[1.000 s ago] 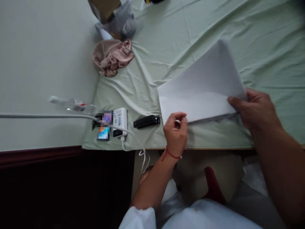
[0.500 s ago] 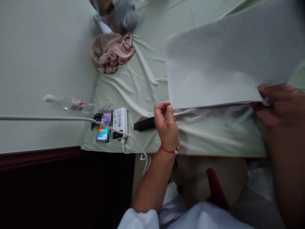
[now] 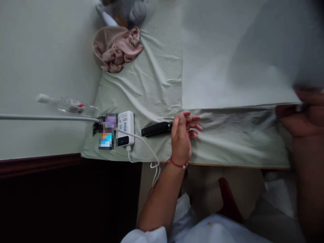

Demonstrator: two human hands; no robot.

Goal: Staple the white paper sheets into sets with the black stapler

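A large white sheet of paper (image 3: 227,67) is raised above the green cloth on the right, tilted, with its lower edge toward me. My right hand (image 3: 307,116) pinches its near right corner between thumb and fingers, partly blurred. My left hand (image 3: 182,135), with a red string bracelet on the wrist, is open just below the sheet's near left corner, fingers spread and holding nothing. Right beside it lies a long black object (image 3: 156,129), possibly a stapler, its right end partly hidden behind the hand.
A white power bank (image 3: 128,126) with a white cable (image 3: 145,141) lies left on the green cloth (image 3: 152,98). Near the wall are a clear plastic bottle (image 3: 76,106) and a crumpled pink cloth (image 3: 117,50). The table's front edge runs below my hands.
My left hand has let go of the paper's near left corner and spread its fingers, moving slightly down. My right hand has moved right with the sheet.
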